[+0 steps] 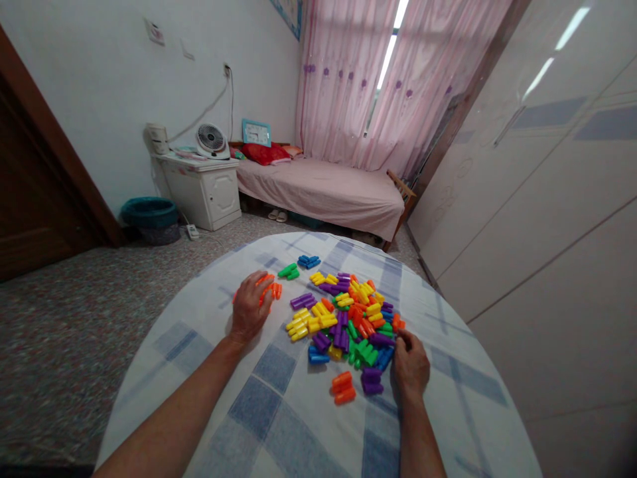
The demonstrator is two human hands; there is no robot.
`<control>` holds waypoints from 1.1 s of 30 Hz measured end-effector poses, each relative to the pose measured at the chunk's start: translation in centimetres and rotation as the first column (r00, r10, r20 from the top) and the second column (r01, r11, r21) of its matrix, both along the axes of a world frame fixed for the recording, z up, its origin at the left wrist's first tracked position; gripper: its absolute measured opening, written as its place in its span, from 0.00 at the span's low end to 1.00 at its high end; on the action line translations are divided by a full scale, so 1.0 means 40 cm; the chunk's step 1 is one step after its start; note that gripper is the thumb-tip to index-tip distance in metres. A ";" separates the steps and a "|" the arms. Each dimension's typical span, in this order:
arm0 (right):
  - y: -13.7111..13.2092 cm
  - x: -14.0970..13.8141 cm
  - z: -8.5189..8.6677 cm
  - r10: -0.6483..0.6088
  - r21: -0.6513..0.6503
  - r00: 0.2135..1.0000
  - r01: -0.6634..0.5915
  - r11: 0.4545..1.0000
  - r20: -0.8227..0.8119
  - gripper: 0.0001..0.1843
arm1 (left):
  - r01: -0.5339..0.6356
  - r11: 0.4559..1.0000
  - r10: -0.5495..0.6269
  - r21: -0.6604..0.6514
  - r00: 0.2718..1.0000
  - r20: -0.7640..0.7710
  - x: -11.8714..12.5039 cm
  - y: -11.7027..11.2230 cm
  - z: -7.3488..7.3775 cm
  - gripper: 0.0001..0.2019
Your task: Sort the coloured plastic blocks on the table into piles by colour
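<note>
From where I stand, the person's two bare hands are on either side of a heap of bright plastic peg-shaped blocks (357, 311) on the round, cloth-covered desk (279, 425).

The left hand (250, 305) arches over a small orange group (277, 290), apart from the heap; its fingers are spread and loosely bent, and I can't tell whether they grip anything underneath. Just beyond it lie a green set (288, 271) and a blue set (309, 261), near each other.

The right hand (412, 364) is at the heap's right edge, its thumb and forefinger drawn together. A long purple block (381, 340) lies just to the left of those fingertips, its long axis running roughly crosswise, one end toward them. Whether they pinch that end I can't make out. The right hand is clearly the nearer one to it; the left is across the heap.

Closest to the person, an orange block cluster (343, 388) and a purple cluster (372, 381) lie side by side, apart.
</note>
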State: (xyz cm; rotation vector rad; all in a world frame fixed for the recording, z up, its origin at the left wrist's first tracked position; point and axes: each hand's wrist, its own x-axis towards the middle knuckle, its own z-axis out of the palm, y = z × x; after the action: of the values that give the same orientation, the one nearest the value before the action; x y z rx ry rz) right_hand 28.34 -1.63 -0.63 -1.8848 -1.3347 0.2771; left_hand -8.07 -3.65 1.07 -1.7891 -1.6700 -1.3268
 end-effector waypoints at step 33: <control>0.003 -0.003 -0.001 0.001 -0.003 1.000 -0.001 1.000 -0.012 0.22 | 0.495 0.850 -0.487 -0.182 0.869 0.089 0.257 -0.037 0.021 0.11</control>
State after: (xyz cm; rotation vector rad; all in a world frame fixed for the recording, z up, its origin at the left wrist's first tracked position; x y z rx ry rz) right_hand 28.23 -1.50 -0.65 -1.8818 -1.3279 0.2907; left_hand 2.21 -5.13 1.93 -2.4465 -1.4557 -1.4349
